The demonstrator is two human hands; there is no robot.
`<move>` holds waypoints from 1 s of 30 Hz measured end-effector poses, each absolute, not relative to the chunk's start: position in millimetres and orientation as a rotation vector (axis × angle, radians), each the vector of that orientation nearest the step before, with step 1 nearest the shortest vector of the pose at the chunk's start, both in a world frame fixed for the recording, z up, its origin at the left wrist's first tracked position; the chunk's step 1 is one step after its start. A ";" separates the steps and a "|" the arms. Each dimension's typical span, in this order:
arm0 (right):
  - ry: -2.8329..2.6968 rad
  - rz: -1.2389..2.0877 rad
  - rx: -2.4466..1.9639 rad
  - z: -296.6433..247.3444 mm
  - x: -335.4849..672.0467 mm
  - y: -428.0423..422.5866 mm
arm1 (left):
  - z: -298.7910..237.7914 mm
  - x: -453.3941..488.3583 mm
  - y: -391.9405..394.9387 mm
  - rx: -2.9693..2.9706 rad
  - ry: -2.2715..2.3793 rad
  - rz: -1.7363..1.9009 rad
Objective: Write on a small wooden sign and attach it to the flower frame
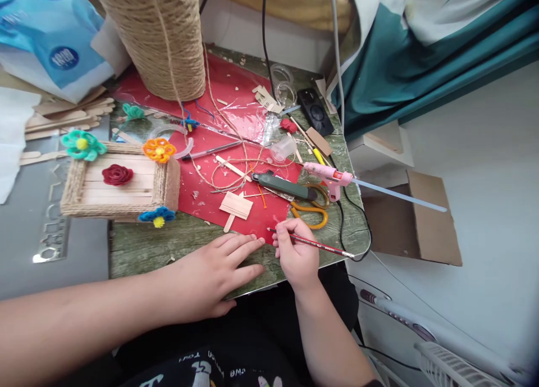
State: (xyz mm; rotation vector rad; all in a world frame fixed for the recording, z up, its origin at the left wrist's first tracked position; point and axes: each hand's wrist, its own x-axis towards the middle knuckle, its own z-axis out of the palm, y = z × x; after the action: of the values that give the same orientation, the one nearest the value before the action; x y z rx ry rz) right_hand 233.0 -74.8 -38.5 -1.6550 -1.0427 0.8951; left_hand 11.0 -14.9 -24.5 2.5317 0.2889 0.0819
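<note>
My left hand (214, 272) lies flat on the green board (143, 246) near its front edge, fingers stretched out toward the red sheet (236, 201). My right hand (295, 252) is closed in a pinch on a red pencil (314, 242), whose tip points left at the edge of the red sheet. Just beyond the fingers lies a small sign of flat wooden sticks (236, 205). At the left stands a twine-wrapped stick frame (120, 185) with a dark red rose and orange, teal and blue flowers on it.
A pink glue gun (330, 178) with a long clear stick, a green-handled knife (286, 186) and yellow scissors (311, 213) lie behind my right hand. A big twine cone (164, 39) stands at the back. Loose sticks (67, 117) lie at the left, a cardboard box (421, 224) to the right.
</note>
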 end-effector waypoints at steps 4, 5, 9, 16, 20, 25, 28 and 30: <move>-1.092 0.872 -1.704 -38.6 232.9 -73.9 | -24.3 10.6 -15.6 2.536 0.302 0.085; -1.094 0.862 -1.709 -38.7 232.6 -73.6 | -24.3 10.5 -15.6 2.537 0.301 0.090; -1.133 0.831 -1.751 -39.0 231.9 -72.9 | -24.4 10.9 -14.9 2.537 0.295 0.094; -1.199 0.891 -1.739 -36.9 234.3 -73.4 | -24.7 11.1 -14.7 2.529 0.293 0.105; -1.117 0.837 -1.768 -37.1 232.7 -73.8 | -23.8 10.7 -14.4 2.529 0.296 0.120; -1.156 0.895 -1.595 -36.9 233.7 -76.5 | -25.0 10.3 -14.5 2.524 0.292 0.120; -1.003 0.846 -1.492 -38.8 238.4 -79.8 | -25.3 10.7 -15.0 2.518 0.306 0.118; -0.980 0.785 -1.516 -40.7 241.2 -80.4 | -24.8 11.0 -15.3 2.518 0.311 0.108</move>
State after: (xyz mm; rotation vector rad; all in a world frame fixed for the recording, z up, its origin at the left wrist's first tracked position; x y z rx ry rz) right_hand 241.2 -80.4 -40.7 -1.5164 -0.9805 0.7852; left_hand 11.0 -15.3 -24.8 2.5179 0.3115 0.1080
